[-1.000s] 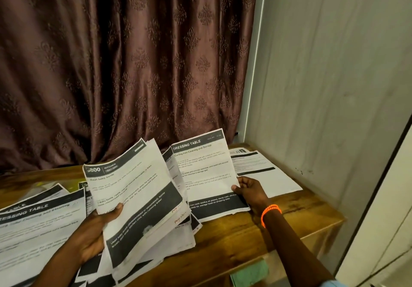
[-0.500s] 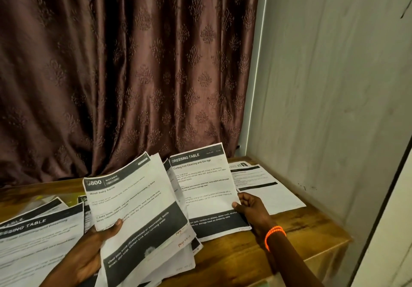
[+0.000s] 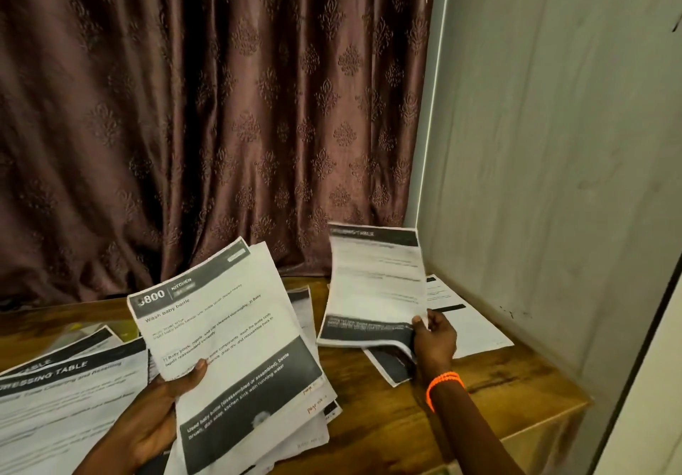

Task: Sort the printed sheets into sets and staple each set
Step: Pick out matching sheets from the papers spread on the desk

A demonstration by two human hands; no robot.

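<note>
My left hand (image 3: 155, 415) grips a fanned bundle of printed sheets (image 3: 236, 349) by its lower left edge, thumb on top; the top page reads "KITCHEN, Wash baby bottle". My right hand (image 3: 433, 340), with an orange band on the wrist, pinches the lower right corner of a "DRESSING TABLE" sheet (image 3: 376, 282) and holds it lifted and blurred, to the right of the bundle. Under that hand a second sheet (image 3: 391, 364) curls off the wooden table (image 3: 387, 434). Another printed page (image 3: 465, 323) lies flat by the wall. No stapler is in view.
More "DRESSING TABLE" pages (image 3: 62, 401) are spread over the table's left side. A brown patterned curtain (image 3: 221, 105) hangs behind the table. A pale wall panel (image 3: 553, 179) closes off the right side, close to the table's right edge.
My right hand has pulled the "DRESSING TABLE" sheet away from the bundle, up and to the right. The left hand's bundle has stayed about where it was.
</note>
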